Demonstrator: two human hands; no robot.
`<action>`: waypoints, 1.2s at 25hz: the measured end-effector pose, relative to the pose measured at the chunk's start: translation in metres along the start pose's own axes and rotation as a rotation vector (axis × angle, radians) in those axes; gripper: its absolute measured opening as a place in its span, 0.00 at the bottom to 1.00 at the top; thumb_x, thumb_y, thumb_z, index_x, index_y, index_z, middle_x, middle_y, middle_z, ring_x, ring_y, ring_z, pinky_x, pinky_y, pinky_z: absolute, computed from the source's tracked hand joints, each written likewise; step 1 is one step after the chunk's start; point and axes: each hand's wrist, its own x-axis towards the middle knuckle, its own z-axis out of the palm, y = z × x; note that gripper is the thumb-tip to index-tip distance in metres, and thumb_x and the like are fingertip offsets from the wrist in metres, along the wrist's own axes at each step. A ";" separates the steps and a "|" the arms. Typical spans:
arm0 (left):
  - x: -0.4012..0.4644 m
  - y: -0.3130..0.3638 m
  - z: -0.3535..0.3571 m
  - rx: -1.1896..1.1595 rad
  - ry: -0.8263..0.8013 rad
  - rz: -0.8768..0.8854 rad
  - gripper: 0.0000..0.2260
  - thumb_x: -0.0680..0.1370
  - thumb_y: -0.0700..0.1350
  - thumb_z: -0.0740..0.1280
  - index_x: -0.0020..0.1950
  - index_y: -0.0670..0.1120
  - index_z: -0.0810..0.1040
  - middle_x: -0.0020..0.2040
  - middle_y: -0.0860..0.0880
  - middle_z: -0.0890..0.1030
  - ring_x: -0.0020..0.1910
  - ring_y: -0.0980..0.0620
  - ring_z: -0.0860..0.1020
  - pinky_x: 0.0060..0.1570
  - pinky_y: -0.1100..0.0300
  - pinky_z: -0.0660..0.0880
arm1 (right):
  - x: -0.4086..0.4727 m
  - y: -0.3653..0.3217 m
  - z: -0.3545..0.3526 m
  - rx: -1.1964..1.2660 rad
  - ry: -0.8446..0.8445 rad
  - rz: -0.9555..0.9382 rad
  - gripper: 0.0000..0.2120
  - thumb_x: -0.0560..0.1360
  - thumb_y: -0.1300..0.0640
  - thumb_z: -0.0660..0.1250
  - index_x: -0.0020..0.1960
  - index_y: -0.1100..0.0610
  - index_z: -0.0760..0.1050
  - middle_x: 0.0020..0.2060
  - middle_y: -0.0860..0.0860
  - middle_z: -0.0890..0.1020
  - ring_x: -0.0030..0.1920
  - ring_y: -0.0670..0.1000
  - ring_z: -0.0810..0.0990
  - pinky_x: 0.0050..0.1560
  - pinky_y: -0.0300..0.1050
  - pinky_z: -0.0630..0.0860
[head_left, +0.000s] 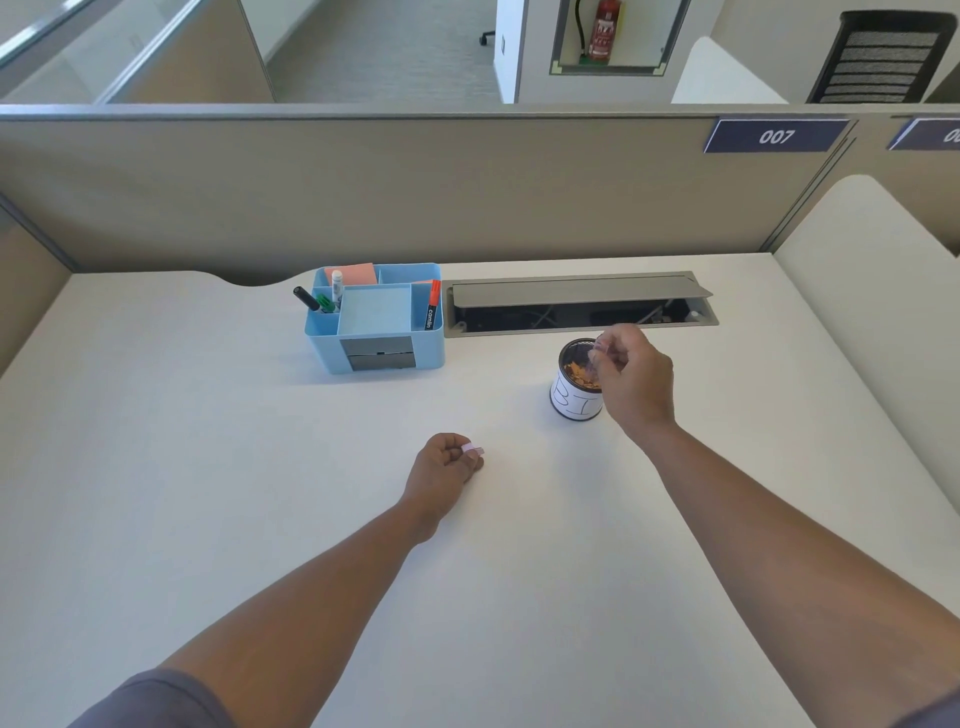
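Note:
A small round can (571, 402) with a white label and orange scraps inside stands on the white desk (208, 467). My right hand (636, 382) hovers over the can's open top, its fingertips pinching a small pale, partly clear piece (602, 349). My left hand (445, 467) rests on the desk in front of me, fingers curled, and pinches a small pink piece (472, 449) between thumb and fingers.
A light blue desk organiser (375, 325) with markers and note pads stands left of the can. Behind the can lies an open cable tray (579, 306) with its grey lid raised. A partition wall (363, 192) closes the desk's far side.

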 end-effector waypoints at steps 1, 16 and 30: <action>0.000 0.000 0.000 0.000 -0.002 -0.001 0.03 0.81 0.43 0.67 0.54 0.46 0.77 0.52 0.48 0.87 0.52 0.50 0.84 0.66 0.48 0.75 | 0.000 0.000 0.000 0.013 0.015 -0.007 0.08 0.78 0.59 0.69 0.50 0.47 0.73 0.38 0.41 0.84 0.42 0.46 0.85 0.50 0.52 0.83; 0.000 0.000 0.000 -0.026 -0.007 -0.002 0.02 0.81 0.43 0.68 0.53 0.47 0.77 0.51 0.50 0.87 0.52 0.51 0.84 0.67 0.47 0.75 | 0.000 0.001 0.002 0.062 0.007 -0.061 0.10 0.78 0.59 0.70 0.55 0.47 0.75 0.39 0.39 0.84 0.41 0.40 0.85 0.52 0.50 0.83; -0.002 0.001 0.000 -0.020 -0.003 0.008 0.03 0.81 0.43 0.67 0.53 0.46 0.77 0.51 0.50 0.87 0.51 0.50 0.84 0.67 0.46 0.75 | 0.006 -0.001 0.001 0.017 0.013 -0.105 0.10 0.78 0.58 0.69 0.55 0.45 0.74 0.38 0.31 0.82 0.42 0.42 0.83 0.51 0.50 0.83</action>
